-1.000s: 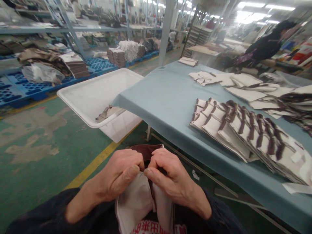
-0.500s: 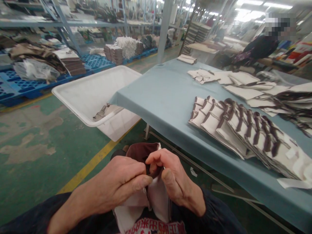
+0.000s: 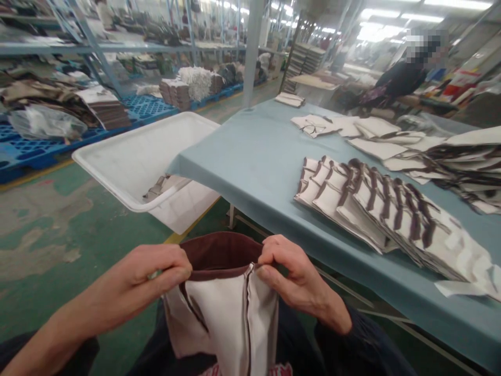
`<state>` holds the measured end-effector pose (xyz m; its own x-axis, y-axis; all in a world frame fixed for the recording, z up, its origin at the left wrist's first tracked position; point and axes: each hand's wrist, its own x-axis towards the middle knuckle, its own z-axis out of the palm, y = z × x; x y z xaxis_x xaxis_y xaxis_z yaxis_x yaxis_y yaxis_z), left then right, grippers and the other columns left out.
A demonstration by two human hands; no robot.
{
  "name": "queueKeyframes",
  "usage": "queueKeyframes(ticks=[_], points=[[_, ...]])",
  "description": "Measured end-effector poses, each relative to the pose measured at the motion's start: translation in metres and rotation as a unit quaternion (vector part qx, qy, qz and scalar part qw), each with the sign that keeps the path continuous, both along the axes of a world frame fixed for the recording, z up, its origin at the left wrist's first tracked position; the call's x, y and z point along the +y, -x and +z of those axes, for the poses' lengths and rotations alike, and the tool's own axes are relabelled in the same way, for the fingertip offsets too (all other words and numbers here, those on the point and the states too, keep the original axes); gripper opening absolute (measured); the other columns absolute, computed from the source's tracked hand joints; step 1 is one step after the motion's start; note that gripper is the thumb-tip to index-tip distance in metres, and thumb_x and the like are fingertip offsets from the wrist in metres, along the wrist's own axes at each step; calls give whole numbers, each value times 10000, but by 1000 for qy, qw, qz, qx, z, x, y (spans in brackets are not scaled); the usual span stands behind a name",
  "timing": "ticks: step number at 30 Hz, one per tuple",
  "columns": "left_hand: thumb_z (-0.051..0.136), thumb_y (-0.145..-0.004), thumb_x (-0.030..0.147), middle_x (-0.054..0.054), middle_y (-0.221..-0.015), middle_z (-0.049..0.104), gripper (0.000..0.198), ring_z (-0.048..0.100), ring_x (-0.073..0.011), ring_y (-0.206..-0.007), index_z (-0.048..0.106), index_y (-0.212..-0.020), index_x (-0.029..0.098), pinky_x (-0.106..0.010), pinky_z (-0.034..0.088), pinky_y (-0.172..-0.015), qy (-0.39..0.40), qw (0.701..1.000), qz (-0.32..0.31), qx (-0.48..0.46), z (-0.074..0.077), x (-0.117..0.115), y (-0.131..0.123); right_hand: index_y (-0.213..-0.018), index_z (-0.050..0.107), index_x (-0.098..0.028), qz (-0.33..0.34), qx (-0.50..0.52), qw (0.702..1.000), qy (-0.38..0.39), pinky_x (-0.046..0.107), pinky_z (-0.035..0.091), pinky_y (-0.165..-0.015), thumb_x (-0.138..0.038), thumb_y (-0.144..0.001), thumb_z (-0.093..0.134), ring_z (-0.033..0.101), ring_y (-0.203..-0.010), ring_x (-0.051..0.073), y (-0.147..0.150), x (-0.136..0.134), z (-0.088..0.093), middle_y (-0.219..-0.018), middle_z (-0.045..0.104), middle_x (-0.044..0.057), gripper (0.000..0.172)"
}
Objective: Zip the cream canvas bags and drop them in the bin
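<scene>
Over my lap, low in the head view, hangs a sewn white cloth piece [image 3: 219,308] with a dark brown inner side, its top spread into a wide mouth. Seams run down its front, and its lower end leaves the frame. Thumb and fingers of my left hand [image 3: 156,274] pinch the left end of the brown rim. At the right end, beside a raised seam, my right hand [image 3: 293,282] grips the rim in the same closed way.
A blue-covered table [image 3: 250,151] carries a fanned row of white-and-brown cloth pieces [image 3: 364,203], more loose pieces [image 3: 391,141] and eyeglasses [image 3: 313,128]. Left of it stands a white bin [image 3: 117,172] with some cloth inside. Blue pallets [image 3: 144,109] hold stacks; a person [image 3: 399,78] is at the back right.
My hands were close together over the bunched cloth. They have moved apart, drawing its mouth wide, and the front now shows. The view has shifted slightly.
</scene>
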<state>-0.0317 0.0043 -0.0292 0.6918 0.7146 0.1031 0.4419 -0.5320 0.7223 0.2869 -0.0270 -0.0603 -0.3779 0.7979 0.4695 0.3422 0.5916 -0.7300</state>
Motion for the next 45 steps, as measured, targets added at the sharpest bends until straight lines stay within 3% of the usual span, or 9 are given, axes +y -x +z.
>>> queueKeyframes(ticks=[3, 6, 10, 14, 22, 26, 32, 41, 45], points=[[545, -1066, 329, 22, -901, 767, 228, 687, -168, -786, 744, -1020, 228, -242, 496, -721, 76, 997, -2, -12, -12, 7, -7, -808, 589, -226, 17, 45, 999, 17, 337, 454, -737, -533, -1146, 460, 557, -728, 176, 6, -7, 12, -728, 602, -2, 474], [608, -1027, 354, 14, -1041, 774, 207, 693, -182, -900, 737, -1143, 242, -252, 504, -802, 96, 995, -7, -35, -9, 6, -26, -799, 563, -230, 36, 76, 995, 54, 345, 458, -780, -586, -1135, 459, 549, -757, 174, 12, -9, 18, -755, 602, -7, 501], [666, -981, 277, 13, -1042, 769, 110, 677, -179, -971, 735, -1051, 227, -263, 474, -899, 82, 993, -41, -71, 6, 4, -49, -830, 580, -231, 47, 68, 994, 66, 355, 465, -869, -574, -1136, 468, 561, -782, 167, 16, -6, 25, -773, 591, -19, 473], [681, -961, 248, 30, -911, 737, 60, 633, -146, -847, 728, -946, 213, -246, 449, -811, 102, 990, -49, -82, 16, 3, -59, -826, 583, -230, 47, 60, 994, 72, 337, 463, -813, -557, -1130, 489, 554, -758, 163, 19, -3, 28, -764, 593, -20, 456], [648, -991, 298, 39, -766, 664, 183, 570, -118, -702, 739, -882, 181, -212, 423, -664, 168, 981, -72, -68, 15, 4, -54, -793, 590, -212, 58, 68, 986, 142, 288, 412, -665, -613, -1087, 522, 530, -698, 144, 28, 1, 13, -757, 596, -17, 502], [627, -1005, 313, 39, -727, 635, 223, 542, -111, -655, 746, -884, 169, -205, 411, -626, 170, 979, -81, -81, 14, 6, -51, -821, 627, -213, 34, 35, 994, 98, 299, 403, -672, -703, -974, 643, 534, -702, 155, 36, -1, 16, -771, 617, -13, 514], [571, -981, 247, 47, -673, 592, 237, 496, -95, -594, 739, -841, 156, -187, 385, -571, 142, 986, -57, -69, 16, 4, -51, -805, 584, -217, -6, 4, 998, 59, 291, 387, -688, -340, -899, 733, 527, -696, 145, 45, -3, 21, -753, 592, -33, 215], [495, -882, 183, 33, -614, 617, 265, 543, -111, -574, 718, -740, 160, -233, 375, -596, 50, 998, 40, 25, 14, -5, -54, -811, 606, -215, 16, -19, 994, 103, 299, 422, -718, -237, -900, 652, 540, -682, 143, 47, 5, 16, -753, 621, -29, 102], [461, -897, 200, 13, -687, 672, 283, 600, -139, -652, 720, -788, 167, -256, 406, -661, 54, 998, 35, 24, 20, -7, -53, -797, 616, -214, 6, -23, 992, 125, 295, 430, -720, -215, -872, 654, 537, -683, 145, 49, 7, 15, -749, 646, -25, 85]])
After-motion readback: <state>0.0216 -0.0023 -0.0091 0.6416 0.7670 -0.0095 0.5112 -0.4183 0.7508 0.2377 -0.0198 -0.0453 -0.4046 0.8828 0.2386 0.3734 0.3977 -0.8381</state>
